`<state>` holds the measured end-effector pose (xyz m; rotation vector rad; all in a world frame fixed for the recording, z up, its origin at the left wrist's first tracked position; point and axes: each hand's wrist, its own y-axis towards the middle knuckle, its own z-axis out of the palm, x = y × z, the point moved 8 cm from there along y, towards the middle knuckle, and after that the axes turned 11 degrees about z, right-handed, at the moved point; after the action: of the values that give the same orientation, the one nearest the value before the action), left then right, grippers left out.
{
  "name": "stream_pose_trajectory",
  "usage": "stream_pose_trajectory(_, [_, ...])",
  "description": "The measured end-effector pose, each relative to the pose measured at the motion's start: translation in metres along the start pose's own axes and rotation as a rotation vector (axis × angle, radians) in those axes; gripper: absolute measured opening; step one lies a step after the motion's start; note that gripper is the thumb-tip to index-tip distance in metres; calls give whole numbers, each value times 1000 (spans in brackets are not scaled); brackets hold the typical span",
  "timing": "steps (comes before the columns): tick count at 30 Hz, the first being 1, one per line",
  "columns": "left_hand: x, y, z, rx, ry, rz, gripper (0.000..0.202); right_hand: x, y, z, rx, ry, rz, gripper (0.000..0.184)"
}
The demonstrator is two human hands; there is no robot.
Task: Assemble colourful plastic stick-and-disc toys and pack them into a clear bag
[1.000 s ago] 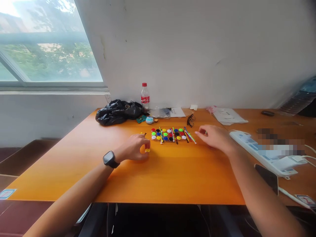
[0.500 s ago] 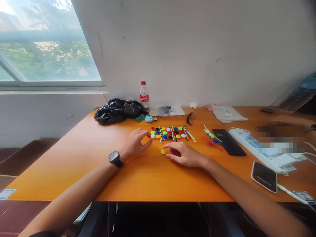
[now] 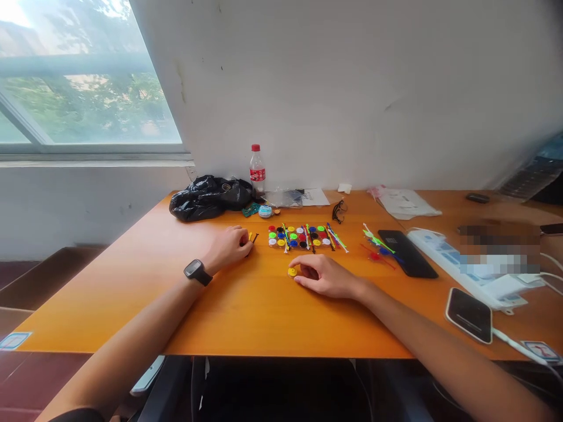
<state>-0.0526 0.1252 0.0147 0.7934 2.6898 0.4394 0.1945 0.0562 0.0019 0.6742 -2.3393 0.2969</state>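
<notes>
Wooden table (image 3: 246, 328); my left hand (image 3: 229, 246) curled; my right hand (image 3: 326, 275) rounded; slim sticks (image 3: 255, 237) at left fingertips, long axes pointing away, can't tell if held; yellow disc (image 3: 292, 272) leftward at right fingertips, right hand nearer, can't tell if pinched

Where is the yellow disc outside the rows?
Head view, near centre: the yellow disc lies at the fingertips of the right hand, in front of the disc rows.

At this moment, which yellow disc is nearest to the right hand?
The yellow disc alone in front, at the right hand; the other yellow discs lie farther back, in the multicoloured rows.
</notes>
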Motion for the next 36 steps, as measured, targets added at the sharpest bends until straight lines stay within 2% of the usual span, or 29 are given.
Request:
stream_pose_trajectory(5, [0, 1, 1, 18, 7, 7, 18, -2, 2, 1, -25, -6, -3, 25])
stream_pose_trajectory(11, [8, -1, 1, 29, -36, -72, 20, -4, 2, 0, -41, -10, 6, 29])
stream_pose_trajectory(17, [1, -1, 2, 18, -24, -7, 21, -2, 2, -1, -78, -6, -9, 31])
stream_pose_trajectory(22, [2, -1, 2, 20, -15, -7, 21, 0, 1, 0, -79, -53, -21, 29])
stream_pose_trajectory(25, [0, -1, 2, 25, -33, -13, 20, 0, 1, -1, -81, -48, -18, 32])
stream_pose_trajectory(29, [-2, -2, 2, 30, -43, 2, 8, 0, 1, -1, -79, -55, -19, 33])
stream_pose_trajectory(36, [0, -2, 4, 28, -30, -16, 13, 1, 0, -2, -70, -35, -14, 47])
